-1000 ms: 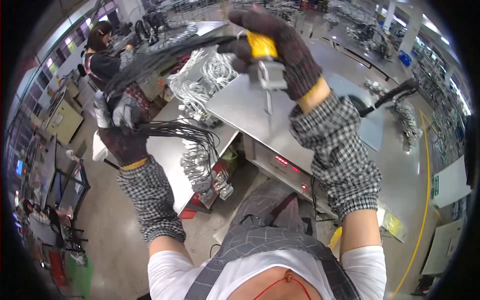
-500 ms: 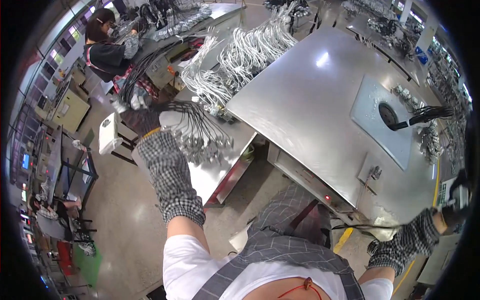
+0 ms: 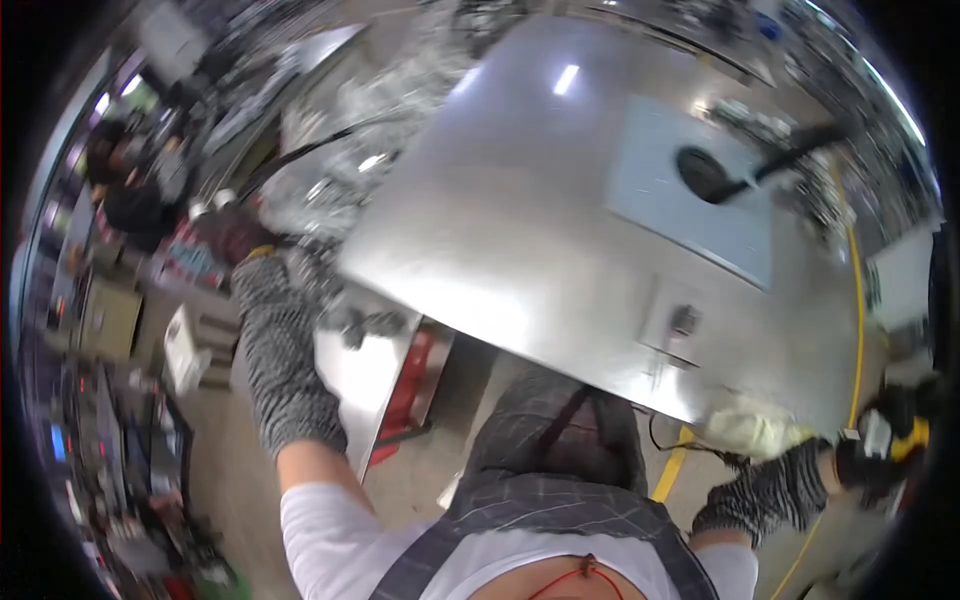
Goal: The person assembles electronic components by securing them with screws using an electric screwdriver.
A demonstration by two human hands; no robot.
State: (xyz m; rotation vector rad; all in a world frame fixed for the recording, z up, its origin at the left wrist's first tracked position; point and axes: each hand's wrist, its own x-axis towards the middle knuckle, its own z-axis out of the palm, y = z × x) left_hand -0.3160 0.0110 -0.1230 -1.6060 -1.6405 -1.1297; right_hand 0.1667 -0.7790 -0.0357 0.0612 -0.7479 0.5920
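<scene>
My left hand (image 3: 236, 234), in a dark glove and a checked sleeve cover, reaches out to the far left. It is closed on a bundle of black cables (image 3: 320, 146), which runs up to the right; motion smears the fingers. Small white bits show at its fingertips. Below it, blurred dark cable ends (image 3: 352, 325) lie over a small metal table (image 3: 350, 375). Off to the far right is my right hand (image 3: 868, 468), gloved in black, beside something white and yellow (image 3: 908, 440). Its fingers are too dark and blurred to read.
A large steel worktable (image 3: 510, 220) fills the middle, bearing a pale blue board (image 3: 660, 180) with a black ring fixture (image 3: 703, 174). Clear-wrapped white cables (image 3: 385, 100) heap behind its left edge. A white stool (image 3: 185, 350) stands left; a person (image 3: 140, 195) works beyond.
The view has swung, so the worktable sits further left and the scene is smeared. My left hand has moved left with the cables. The right hand remains far right, slightly lower.
</scene>
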